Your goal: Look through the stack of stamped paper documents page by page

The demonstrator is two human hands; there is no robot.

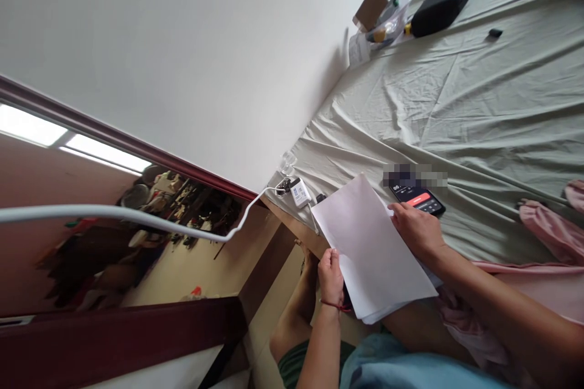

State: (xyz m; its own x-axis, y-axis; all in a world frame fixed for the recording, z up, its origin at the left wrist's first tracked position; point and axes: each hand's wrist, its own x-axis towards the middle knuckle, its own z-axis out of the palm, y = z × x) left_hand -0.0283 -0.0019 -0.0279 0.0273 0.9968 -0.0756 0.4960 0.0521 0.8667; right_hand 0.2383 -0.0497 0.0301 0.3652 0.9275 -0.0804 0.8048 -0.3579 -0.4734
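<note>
A stack of white paper sheets (371,249) is held above my lap, tilted, with its lower edges slightly fanned. My left hand (330,275) grips its left edge, thumb on top and fingers underneath. At the opposite edge, my right hand (417,230) pinches the sheets near the upper right side; part of its grip is hidden by the hand itself. Just beyond the right hand lies a dark phone (420,199) with a lit screen and a red bar, on the bed sheet. The upper sheet faces are blank.
A pale green bed sheet (460,115) covers the wrinkled bed. Near its edge sit a white adapter box (300,192) and a white cable (182,228) crossing left. Farther back are a black case (444,3), a plastic bag (387,30) and a small black object (495,33). Pink cloth (547,225) lies right.
</note>
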